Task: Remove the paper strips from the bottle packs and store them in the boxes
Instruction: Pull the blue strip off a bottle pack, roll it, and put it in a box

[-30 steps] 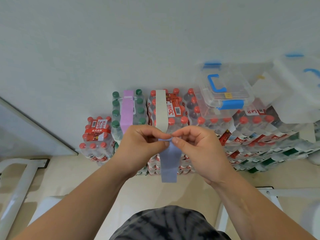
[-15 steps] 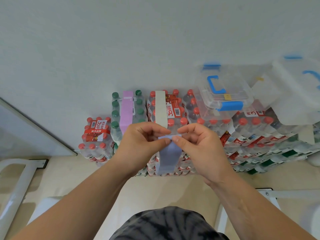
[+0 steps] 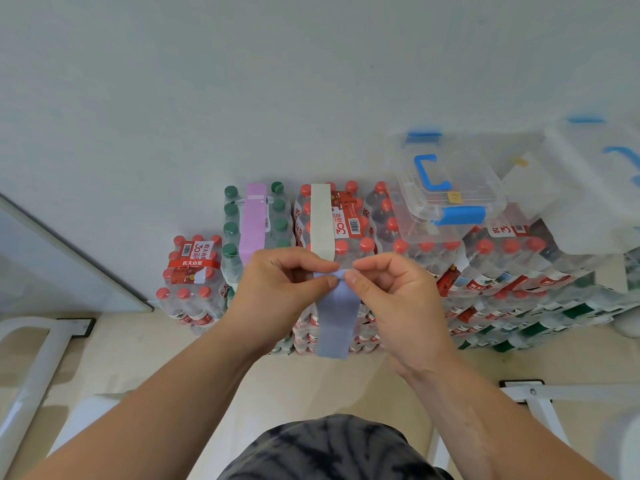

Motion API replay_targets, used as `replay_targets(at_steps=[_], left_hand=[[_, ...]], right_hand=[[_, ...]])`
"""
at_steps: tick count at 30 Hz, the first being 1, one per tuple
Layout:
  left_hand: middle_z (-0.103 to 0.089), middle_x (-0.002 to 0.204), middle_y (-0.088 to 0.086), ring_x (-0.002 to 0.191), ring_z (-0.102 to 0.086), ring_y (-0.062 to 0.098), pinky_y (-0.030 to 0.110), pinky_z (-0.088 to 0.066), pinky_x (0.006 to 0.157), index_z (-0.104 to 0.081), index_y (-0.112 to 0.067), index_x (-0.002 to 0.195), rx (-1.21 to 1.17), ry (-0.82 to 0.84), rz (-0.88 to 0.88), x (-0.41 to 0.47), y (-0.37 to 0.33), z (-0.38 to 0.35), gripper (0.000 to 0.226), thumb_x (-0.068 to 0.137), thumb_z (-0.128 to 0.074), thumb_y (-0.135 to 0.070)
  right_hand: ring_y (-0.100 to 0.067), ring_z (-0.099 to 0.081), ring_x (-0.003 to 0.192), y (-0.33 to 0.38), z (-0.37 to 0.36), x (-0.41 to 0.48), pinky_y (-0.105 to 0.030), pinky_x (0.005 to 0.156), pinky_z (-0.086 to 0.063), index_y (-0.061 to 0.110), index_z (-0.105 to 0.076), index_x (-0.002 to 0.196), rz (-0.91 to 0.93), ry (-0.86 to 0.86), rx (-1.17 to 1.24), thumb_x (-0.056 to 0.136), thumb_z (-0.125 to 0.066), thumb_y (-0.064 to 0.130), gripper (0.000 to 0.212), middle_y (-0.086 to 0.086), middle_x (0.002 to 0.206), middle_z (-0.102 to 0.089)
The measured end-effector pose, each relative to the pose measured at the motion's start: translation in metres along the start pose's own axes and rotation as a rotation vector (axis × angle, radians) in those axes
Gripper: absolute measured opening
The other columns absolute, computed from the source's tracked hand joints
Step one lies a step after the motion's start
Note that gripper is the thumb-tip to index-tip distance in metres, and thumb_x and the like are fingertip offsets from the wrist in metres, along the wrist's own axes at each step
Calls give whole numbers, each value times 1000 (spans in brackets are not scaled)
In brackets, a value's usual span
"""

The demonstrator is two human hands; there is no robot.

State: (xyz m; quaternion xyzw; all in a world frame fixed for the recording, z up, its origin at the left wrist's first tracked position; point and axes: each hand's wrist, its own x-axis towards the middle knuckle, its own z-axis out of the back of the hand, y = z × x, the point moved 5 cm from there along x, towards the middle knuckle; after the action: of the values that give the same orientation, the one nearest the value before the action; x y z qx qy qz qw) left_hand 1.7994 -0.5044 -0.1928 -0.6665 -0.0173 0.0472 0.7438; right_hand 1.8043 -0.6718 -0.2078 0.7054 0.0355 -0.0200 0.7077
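Observation:
A blue paper strip (image 3: 336, 320) hangs in front of the stacked bottle packs, pinched at its top edge by both hands. My left hand (image 3: 280, 289) grips its upper left corner between thumb and fingers; my right hand (image 3: 391, 292) grips the upper right. Behind them, a cream strip (image 3: 321, 221) lies over a red-capped pack (image 3: 349, 230), and a lilac strip (image 3: 254, 221) lies over a green-capped pack (image 3: 280, 220). A clear box with blue handle and latch (image 3: 446, 192) sits shut on the packs to the right.
A smaller red-capped pack (image 3: 190, 282) stands at the left against the white wall. More packs are stacked at the right, with a second clear box (image 3: 595, 181) on top. White metal frames (image 3: 31, 358) stand on the floor at both sides.
Both hands stay pinched on the blue strip's top. The strip hung longer a second ago, looked shorter half a second ago, and now hangs slightly longer with its top edge folded between the thumbs.

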Motion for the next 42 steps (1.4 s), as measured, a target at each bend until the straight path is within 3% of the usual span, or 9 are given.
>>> replay_targets(at_steps=[6, 10, 16, 20, 23, 27, 32, 38, 42], left_hand=[[-70, 90, 25, 87, -65, 43, 44, -61, 77, -81, -24, 83, -35, 39, 61, -4, 2, 0, 21, 80, -78, -3], [-70, 90, 26, 90, -64, 46, 51, -59, 81, -81, -24, 82, -38, 17, 59, -4, 2, -1, 23, 80, -77, -1], [-76, 79, 2, 78, -70, 21, 25, -57, 73, -81, -23, 78, -13, 12, 50, -4, 0, 1, 25, 79, -77, 2], [-77, 81, 3, 82, -71, 25, 24, -57, 72, -81, -22, 80, -24, -1, 59, -5, 0, 1, 24, 78, -78, 1], [-77, 84, 9, 83, -72, 26, 25, -57, 72, -81, -18, 83, -104, 2, 81, -6, 0, -1, 16, 79, -77, -3], [-77, 80, 8, 78, -72, 19, 21, -55, 69, -80, -23, 80, -100, -21, 84, -4, 2, 0, 19, 78, -78, -4], [-73, 73, 9, 66, -62, 12, 20, -52, 65, -79, -19, 78, -40, -39, 32, -4, -1, -1, 19, 77, -80, 1], [-75, 73, -5, 68, -66, 7, 18, -53, 67, -78, -24, 82, -29, -30, 31, -4, -3, -2, 28, 77, -79, 3], [-77, 82, 4, 81, -72, 21, 30, -60, 75, -80, -24, 84, -26, -27, 67, -3, 2, -1, 24, 78, -79, -1]], right_hand=[[-9, -73, 76, 0, 2, -1, -20, 70, -58, 14, -72, 89, -4, 15, 44, 88, -73, 5, 9, 3, 80, -76], [-15, -74, 80, 0, 1, -1, -27, 72, -61, 16, -70, 91, 1, 9, 9, 89, -74, 7, 10, -2, 85, -77], [-17, -74, 76, 1, 3, -2, -31, 69, -62, 18, -72, 88, -12, -8, -44, 85, -79, 14, 8, -2, 79, -77], [-13, -73, 74, 2, 2, -2, -26, 69, -62, 16, -74, 84, 11, -32, -7, 86, -77, 9, 8, -1, 79, -77], [-20, -74, 79, 2, 2, -4, -31, 72, -62, 17, -77, 84, 33, -46, 3, 85, -78, 10, 7, -1, 81, -78], [-17, -74, 80, 2, 1, -4, -32, 78, -62, 21, -75, 82, 46, -52, -27, 84, -78, 10, 12, 3, 82, -77], [-25, -76, 80, 0, 2, -2, -40, 77, -63, 15, -73, 86, -1, -79, 61, 84, -78, 15, 6, -6, 81, -78], [-8, -71, 67, 4, 2, 0, -19, 65, -56, 17, -76, 78, 48, -83, 27, 85, -77, 7, 13, 2, 72, -76], [-7, -71, 69, 2, 3, 0, -18, 65, -55, 17, -74, 80, 57, -88, 10, 85, -77, 7, 11, 3, 74, -76]])
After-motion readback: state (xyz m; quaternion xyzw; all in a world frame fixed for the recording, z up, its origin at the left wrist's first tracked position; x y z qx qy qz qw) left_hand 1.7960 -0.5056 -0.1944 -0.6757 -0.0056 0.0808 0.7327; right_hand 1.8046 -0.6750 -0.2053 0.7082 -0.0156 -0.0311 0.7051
